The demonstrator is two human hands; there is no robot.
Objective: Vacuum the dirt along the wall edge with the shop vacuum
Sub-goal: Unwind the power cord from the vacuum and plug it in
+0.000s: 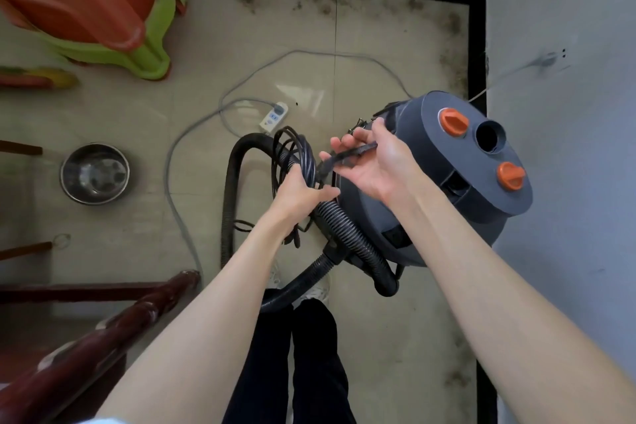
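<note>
The dark grey drum-shaped shop vacuum [444, 179] with orange knobs stands on the beige tiled floor [395, 348], close to the grey wall [568, 27] with its black skirting strip [477, 45]. Dark dirt [451, 27] speckles the tiles along that strip and across the far edge, so the machine already sits near its work.

The left hand [299, 193] is closed round a coiled bundle of black power cord [292, 155], keeping the loops gathered so they do not spill onto the floor. The right hand [375, 162] is pinched on the free end of the cord, which looks like the plug, though it is too blurred to be sure. Holding coil and end apart like this suits unwinding it.

A white power strip [274, 116] with a grey lead lies on the floor just beyond the hands, probably where the plug is headed. The black ribbed hose [347, 227] loops on the floor beside the drum, under the arms, not yet picked up. A round steel bowl [94, 174] sits well to the left.
</note>
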